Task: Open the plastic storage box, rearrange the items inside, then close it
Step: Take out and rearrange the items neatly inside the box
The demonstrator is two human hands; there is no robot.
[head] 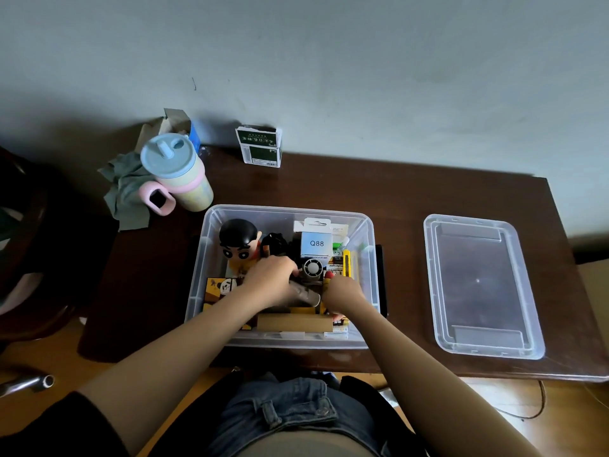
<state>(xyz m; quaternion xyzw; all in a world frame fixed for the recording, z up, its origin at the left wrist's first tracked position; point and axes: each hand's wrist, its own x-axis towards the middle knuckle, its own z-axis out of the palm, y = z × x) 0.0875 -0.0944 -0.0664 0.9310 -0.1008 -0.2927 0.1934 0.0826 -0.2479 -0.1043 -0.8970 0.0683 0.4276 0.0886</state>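
The clear plastic storage box (211,258) stands open on the dark wooden table, and its lid (478,285) lies flat to the right. Inside are a cartoon boy figure (239,240), a white Q88 box (316,242), a small round fan (312,268), a yellow cutter (346,262), a panda-print box (221,288) and a wooden block (295,323). My left hand (273,278) curls over a grey cylinder (306,295) in the box's middle. My right hand (342,291) reaches among small items at the box's right side; what its fingers hold is hidden.
A pastel cup with a blue lid (176,169) and a crumpled grey cloth (128,189) sit at the table's back left. A green and white carton (260,146) stands against the wall. A metal tube (29,382) shows at lower left.
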